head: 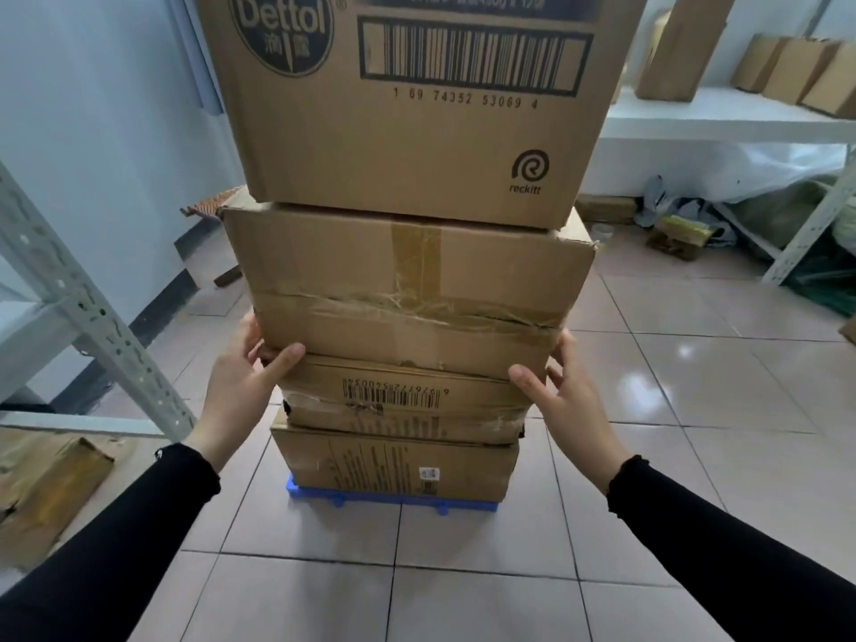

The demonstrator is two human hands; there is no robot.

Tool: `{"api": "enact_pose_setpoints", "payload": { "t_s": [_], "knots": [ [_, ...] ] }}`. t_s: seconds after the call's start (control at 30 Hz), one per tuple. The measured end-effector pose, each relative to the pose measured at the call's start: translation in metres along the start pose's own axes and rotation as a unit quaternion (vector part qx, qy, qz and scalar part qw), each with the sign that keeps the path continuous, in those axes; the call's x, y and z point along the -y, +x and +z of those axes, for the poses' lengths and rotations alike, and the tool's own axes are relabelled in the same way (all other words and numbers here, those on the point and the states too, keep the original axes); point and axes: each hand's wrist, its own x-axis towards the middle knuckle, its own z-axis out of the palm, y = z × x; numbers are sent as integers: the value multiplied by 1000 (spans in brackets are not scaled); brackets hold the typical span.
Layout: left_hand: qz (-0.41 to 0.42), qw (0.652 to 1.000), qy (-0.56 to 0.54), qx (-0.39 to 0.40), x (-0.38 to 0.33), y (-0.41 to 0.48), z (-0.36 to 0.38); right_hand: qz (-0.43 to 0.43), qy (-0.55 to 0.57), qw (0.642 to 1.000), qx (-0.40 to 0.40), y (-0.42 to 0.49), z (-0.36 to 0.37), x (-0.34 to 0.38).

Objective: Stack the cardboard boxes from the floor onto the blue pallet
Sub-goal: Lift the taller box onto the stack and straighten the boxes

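A tall stack of cardboard boxes stands on the blue pallet (370, 495), of which only the front edge shows. On top is a printed Dettol box (417, 145). Under it sits a taped box (407, 289), then a box with a barcode (403, 400), then the bottom box (393, 465). My left hand (245, 377) presses the lower left corner of the taped box, thumb on its front face. At the lower right corner, my right hand (560, 391) touches the same box with fingers spread.
A grey metal shelf frame (83, 308) slants at the left, with flattened cardboard (46, 484) on the floor beneath it. A white shelf (722, 118) at the back right carries brown boxes. Bags and a small box (681, 234) lie under it. The floor is glossy tile.
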Motion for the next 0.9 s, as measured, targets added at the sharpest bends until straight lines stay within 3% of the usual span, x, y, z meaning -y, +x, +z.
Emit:
{"api": "enact_pose_setpoints", "payload": {
  "t_s": [0.5,0.9],
  "knots": [
    [21,998,-15,-52,17,-7,16,2,-53,999,-14,5,7,-29],
    [25,997,-30,-70,25,-8,20,-13,-28,1000,-4,9,6,-34]
  ]
}}
